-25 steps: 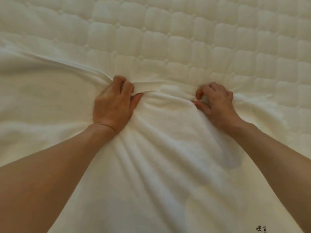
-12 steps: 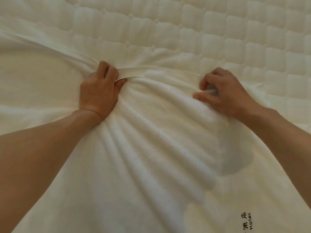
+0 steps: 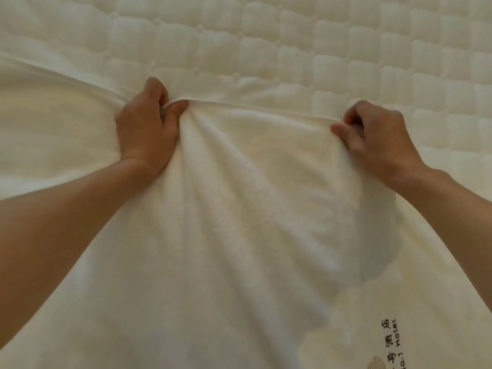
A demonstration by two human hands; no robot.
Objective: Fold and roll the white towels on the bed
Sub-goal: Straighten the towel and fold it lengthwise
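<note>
A large white towel (image 3: 253,235) lies spread over the bed and fills the lower part of the head view. My left hand (image 3: 145,129) pinches its far edge in a bunch, with creases fanning out toward me. My right hand (image 3: 372,139) grips the same far edge further right. The edge runs nearly taut between the two hands. Black printed hotel lettering (image 3: 388,342) shows on the towel at the lower right.
The quilted white mattress cover (image 3: 319,49) stretches beyond the towel's far edge and along the right side. More white cloth (image 3: 48,129) lies flat to the left of my left hand.
My hands have moved apart along the towel's far edge, the right one going right. The bunched cloth between them has stretched flatter, and the printed lettering has come further into view.
</note>
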